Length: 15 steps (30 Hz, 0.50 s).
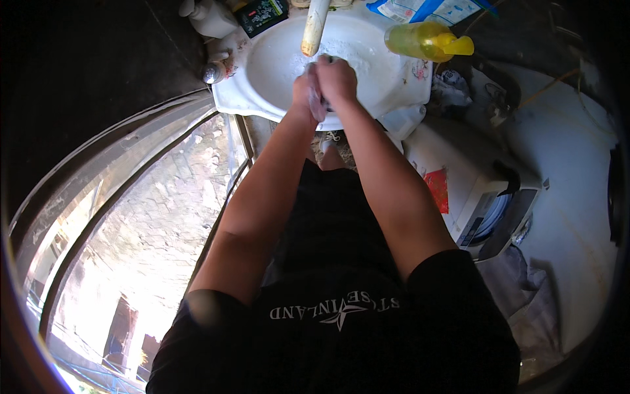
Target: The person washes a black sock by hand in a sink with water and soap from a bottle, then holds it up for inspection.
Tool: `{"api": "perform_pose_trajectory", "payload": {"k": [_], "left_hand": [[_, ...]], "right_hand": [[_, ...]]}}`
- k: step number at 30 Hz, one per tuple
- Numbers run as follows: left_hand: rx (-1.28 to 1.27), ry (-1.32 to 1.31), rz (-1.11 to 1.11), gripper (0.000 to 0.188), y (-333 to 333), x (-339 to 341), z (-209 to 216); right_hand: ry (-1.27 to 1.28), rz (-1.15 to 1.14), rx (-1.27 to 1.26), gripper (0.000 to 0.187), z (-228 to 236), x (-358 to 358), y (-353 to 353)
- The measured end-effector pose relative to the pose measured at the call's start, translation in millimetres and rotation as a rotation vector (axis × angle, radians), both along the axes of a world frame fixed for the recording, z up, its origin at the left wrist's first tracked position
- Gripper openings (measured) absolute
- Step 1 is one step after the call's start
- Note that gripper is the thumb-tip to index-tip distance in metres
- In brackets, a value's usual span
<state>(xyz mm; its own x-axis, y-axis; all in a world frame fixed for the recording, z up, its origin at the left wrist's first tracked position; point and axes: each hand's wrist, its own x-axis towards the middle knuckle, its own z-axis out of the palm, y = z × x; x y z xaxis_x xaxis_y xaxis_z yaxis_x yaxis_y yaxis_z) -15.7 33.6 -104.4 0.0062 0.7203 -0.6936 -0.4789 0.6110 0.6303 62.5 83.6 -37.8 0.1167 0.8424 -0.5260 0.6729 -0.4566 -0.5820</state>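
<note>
Both of my hands are together over the white oval sink (262, 65), just below the end of a pale tap pipe (315, 33). My left hand (302, 90) is closed around a wet, pinkish-grey piece of cloth (317, 102). Its lower end hangs between my wrists. My right hand (337, 79) is curled over the same cloth from the other side, its knuckles toward the tap. The fingers of both hands are partly hidden. Whitish suds or water (357, 49) show in the bowl beyond my right hand.
A yellow bottle (426, 43) lies on the sink's right rim. At the back left stand a white bottle (213, 18) and a dark box (262, 14), with a small jar (214, 72) nearer. A washing machine (453, 171) is on my right, a bright window (157, 217) on my left.
</note>
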Motion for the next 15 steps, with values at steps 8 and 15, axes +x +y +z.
{"api": "perform_pose_trajectory", "payload": {"k": [8, 15], "left_hand": [[0.053, -0.083, -0.061, 0.066, -9.5, -50.9, 41.1], [0.31, 0.224, 0.045, 0.031, -24.0, -61.6, -54.0]], "right_hand": [[-0.28, 0.005, 0.057, 0.054, -54.9, 94.3, 13.3], [0.054, 0.25, 0.176, 0.044, 35.9, -25.6, -37.5]]}}
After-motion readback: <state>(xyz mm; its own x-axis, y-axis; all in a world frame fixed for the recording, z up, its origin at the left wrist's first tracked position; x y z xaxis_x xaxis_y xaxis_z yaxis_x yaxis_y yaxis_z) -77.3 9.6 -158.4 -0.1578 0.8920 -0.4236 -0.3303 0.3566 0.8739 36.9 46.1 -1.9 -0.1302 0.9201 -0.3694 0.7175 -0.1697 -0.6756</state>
